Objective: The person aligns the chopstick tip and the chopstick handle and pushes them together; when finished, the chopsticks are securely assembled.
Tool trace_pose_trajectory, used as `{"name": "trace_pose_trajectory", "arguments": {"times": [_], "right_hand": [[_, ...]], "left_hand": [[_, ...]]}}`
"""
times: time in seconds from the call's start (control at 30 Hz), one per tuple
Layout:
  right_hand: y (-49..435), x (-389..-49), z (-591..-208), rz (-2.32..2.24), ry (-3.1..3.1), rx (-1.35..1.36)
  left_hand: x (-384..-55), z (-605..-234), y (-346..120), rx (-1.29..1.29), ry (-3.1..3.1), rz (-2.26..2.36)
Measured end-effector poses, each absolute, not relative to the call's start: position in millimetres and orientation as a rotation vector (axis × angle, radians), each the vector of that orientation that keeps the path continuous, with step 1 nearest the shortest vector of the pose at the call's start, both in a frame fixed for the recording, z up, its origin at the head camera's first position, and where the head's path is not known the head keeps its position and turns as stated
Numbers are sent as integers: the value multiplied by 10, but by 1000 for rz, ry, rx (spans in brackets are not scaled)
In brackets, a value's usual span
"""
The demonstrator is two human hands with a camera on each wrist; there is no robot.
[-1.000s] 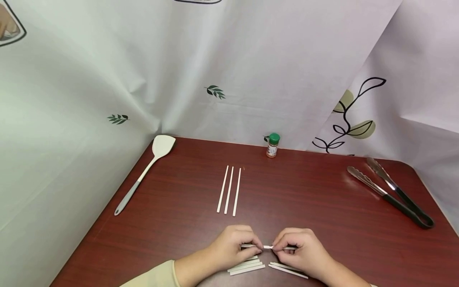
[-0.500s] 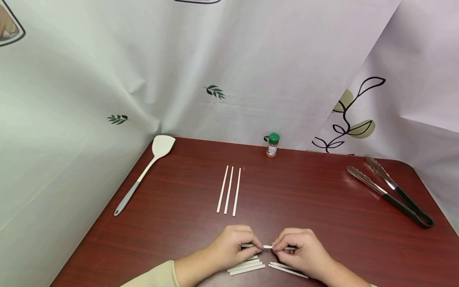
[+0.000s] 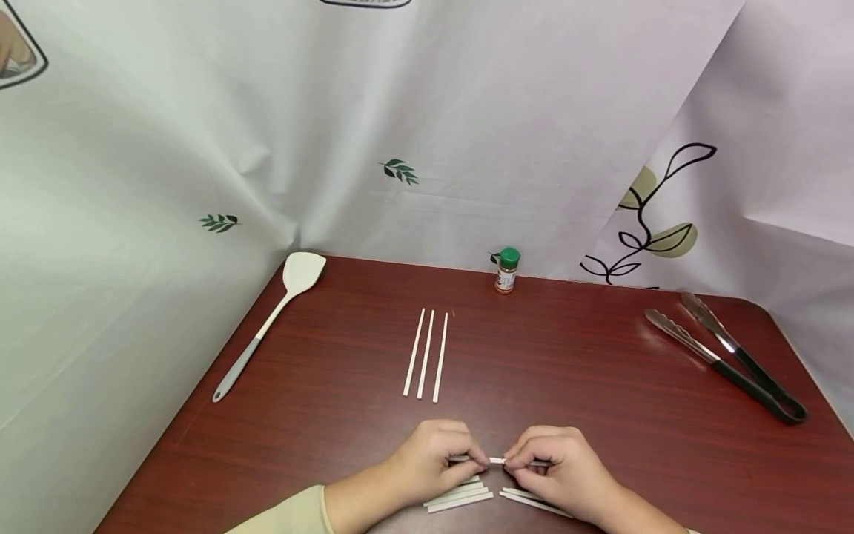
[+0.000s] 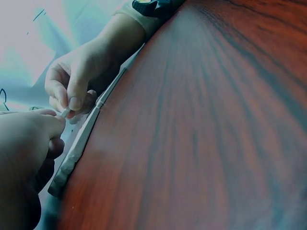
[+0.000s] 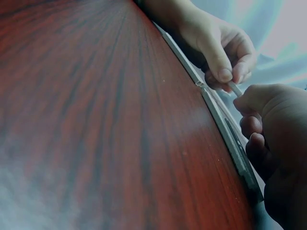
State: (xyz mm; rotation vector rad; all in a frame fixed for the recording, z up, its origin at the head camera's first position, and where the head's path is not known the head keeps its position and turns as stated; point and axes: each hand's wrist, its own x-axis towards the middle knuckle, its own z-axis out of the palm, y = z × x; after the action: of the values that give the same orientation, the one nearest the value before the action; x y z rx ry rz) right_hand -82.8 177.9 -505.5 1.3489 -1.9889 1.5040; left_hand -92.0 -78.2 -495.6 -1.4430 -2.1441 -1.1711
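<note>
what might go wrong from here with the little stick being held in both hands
1. The thin white stick is pinched by the left grip and right grip, with only a short span showing between; uneven force might snap it or make it slip.

2. In the head view, the left grip partly covers the left bunch of sticks, so a dip could nudge them.

3. The right grip, beside the right bunch of sticks, might likewise scatter those.
</note>
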Motion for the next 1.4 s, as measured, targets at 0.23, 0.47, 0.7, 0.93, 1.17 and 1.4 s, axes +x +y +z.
{"name": "trace_pose_trajectory", "arguments": {"times": [0.23,0.47,0.7,0.93,1.17,1.4], "right_hand": [[1767,-820,-5054,1517,-1985,1360],[1765,-799,-5026,1511,-1993,1367],[1735,-796,-5025,1526,-1980,1373],[1738,-779,-5028,1537,-1987,1379],[1769,-790,-5012,1512,-1969,1372],[1756,-840,-5031,1479,-1940,1340]], "left_hand": [[-912,-4972,-773,-1439,-2147,-1180],[-902,-4970,-774,-1443,-2154,-1217],[-888,-4958,-773,-1440,-2159,-1234],[-857,-4951,-773,-1434,-2183,-1250],[-860,-4956,-744,-1416,-2176,-1258],[-893,-4964,-758,-1379,-2122,-1222]]}}
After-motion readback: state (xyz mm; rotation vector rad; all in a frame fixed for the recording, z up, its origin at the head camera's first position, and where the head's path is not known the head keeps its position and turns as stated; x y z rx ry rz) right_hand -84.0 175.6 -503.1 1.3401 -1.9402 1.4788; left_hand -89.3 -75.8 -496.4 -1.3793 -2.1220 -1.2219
